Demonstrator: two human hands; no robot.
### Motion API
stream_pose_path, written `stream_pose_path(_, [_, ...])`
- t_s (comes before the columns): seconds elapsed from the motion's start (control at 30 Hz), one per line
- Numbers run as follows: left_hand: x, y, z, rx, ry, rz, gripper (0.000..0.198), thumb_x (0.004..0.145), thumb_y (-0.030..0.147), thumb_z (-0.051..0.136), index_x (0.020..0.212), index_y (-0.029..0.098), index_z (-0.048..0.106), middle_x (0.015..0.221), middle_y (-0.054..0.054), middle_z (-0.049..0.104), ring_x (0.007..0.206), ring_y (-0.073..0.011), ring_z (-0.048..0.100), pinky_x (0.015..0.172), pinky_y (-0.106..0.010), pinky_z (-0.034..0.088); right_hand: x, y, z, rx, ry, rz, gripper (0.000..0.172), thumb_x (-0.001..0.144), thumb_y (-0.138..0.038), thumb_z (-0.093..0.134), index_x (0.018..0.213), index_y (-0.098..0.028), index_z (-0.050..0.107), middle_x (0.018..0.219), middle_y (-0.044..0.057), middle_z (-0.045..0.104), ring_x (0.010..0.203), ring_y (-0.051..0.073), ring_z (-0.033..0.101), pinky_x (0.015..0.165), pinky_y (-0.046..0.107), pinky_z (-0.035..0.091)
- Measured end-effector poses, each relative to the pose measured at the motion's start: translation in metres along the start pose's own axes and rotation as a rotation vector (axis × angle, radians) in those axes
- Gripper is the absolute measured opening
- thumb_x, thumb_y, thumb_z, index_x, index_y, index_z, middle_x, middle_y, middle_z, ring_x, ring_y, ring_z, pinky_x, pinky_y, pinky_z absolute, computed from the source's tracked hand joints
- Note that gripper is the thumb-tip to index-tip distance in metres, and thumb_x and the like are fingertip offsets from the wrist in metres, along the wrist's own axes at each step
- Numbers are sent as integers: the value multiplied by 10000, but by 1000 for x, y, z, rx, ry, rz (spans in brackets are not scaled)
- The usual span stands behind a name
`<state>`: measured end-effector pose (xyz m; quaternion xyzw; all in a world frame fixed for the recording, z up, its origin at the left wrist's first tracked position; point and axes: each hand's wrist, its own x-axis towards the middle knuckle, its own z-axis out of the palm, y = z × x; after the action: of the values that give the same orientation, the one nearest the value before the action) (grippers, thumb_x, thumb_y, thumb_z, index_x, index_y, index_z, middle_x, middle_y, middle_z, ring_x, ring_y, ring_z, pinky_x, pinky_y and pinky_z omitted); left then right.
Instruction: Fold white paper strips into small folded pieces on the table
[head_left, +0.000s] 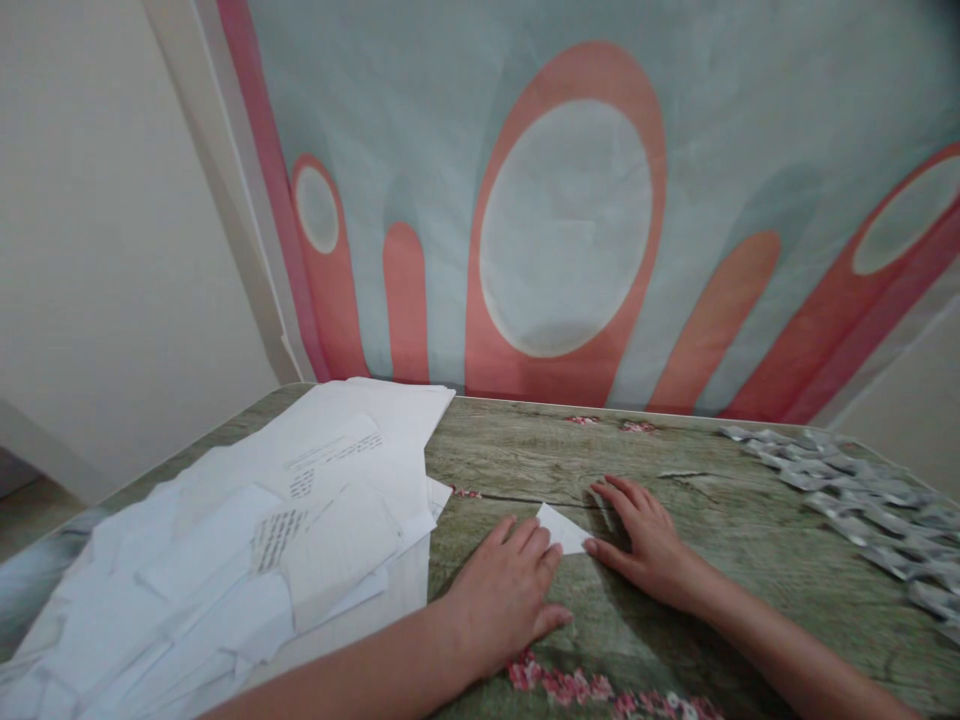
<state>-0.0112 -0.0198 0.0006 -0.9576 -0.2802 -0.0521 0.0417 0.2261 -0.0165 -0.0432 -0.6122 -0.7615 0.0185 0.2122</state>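
Observation:
A small white piece of folded paper [562, 532], roughly triangular, lies on the table between my hands. My left hand [510, 585] rests flat with its fingertips over the paper's left edge and the thumb apart. Just right of the paper is my right hand [641, 540], fingers spread, its thumb tip at the paper's right corner. Part of the paper is hidden under the left fingers.
Loose white sheets and scraps [352, 540], some printed, are heaped on the table's left side. Several rows of folded grey-white paper pieces [832, 480] lie at the right. Behind the wood-patterned table [510, 450] hangs a blue and red backdrop [442, 120].

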Motion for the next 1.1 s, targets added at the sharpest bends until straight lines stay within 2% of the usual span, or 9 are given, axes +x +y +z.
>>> stream_pose_path(0.13, [-1, 1, 2, 2, 17, -8, 537, 880, 538, 400, 1235, 143, 482, 1256, -111, 508, 1233, -267, 371, 1024, -407, 262, -5, -23, -13, -9, 70, -129, 413, 801, -327, 547, 1197, -216, 506, 1307, 112, 439, 1208, 295, 346, 953, 482, 334])
stream_pose_path(0.2, [0, 2, 3, 6, 24, -17, 545, 874, 541, 411, 1226, 134, 490, 1255, -117, 508, 1244, -269, 358, 1029, -409, 258, -9, -38, -19, -16, -11, -229, 260, 840, -218, 502, 1083, -247, 587, 1180, 78, 547, 1103, 263, 441, 899, 441, 367])
stream_pose_path(0.23, [0, 2, 3, 7, 26, -21, 549, 872, 542, 414, 1222, 127, 494, 1254, -120, 509, 1249, -270, 352, 1032, -409, 256, -12, -45, -21, -14, -42, -268, 239, 850, -164, 478, 1030, -240, 615, 1102, 72, 589, 1034, 242, 481, 871, 411, 381])
stream_pose_path(0.3, [0, 3, 3, 5, 32, -26, 554, 870, 543, 417, 1219, 120, 499, 1247, -122, 515, 1255, -271, 347, 1036, -407, 255, -16, -55, -20, -33, -44, -313, 248, 817, -104, 514, 1003, -214, 635, 1023, 73, 618, 965, 232, 505, 842, 386, 384])
stream_pose_path(0.53, [0, 2, 3, -30, 37, -44, 528, 879, 520, 420, 1220, 126, 504, 1227, -110, 529, 1261, -266, 340, 1038, -403, 264, -21, -63, -10, -180, -79, -327, 218, 746, -125, 658, 961, -161, 648, 917, 53, 619, 876, 210, 523, 811, 347, 399])
stream_pose_path(0.7, [-1, 1, 0, -47, 59, -67, 471, 893, 502, 402, 1180, 154, 537, 1197, -100, 547, 1267, -252, 333, 1041, -412, 257, -18, -65, -12, -228, -73, -336, 231, 743, -112, 657, 971, -149, 646, 915, 55, 614, 851, 211, 533, 786, 341, 412])
stream_pose_path(0.9, [0, -3, -7, 10, 53, -128, 405, 887, 439, 448, 1071, 117, 609, 1123, -122, 593, 1233, -267, 379, 1022, -424, 277, -17, -65, -13, -241, -46, -340, 234, 768, -102, 627, 995, -158, 643, 869, 52, 611, 828, 202, 536, 758, 327, 413])
stream_pose_path(1.1, [2, 3, -7, 86, 30, -158, 353, 897, 328, 439, 1052, 71, 624, 1115, -145, 600, 1219, -268, 396, 1028, -419, 271, -19, -66, -11, -268, -37, -335, 253, 736, -65, 618, 976, -136, 654, 877, 69, 620, 815, 218, 540, 743, 342, 428])
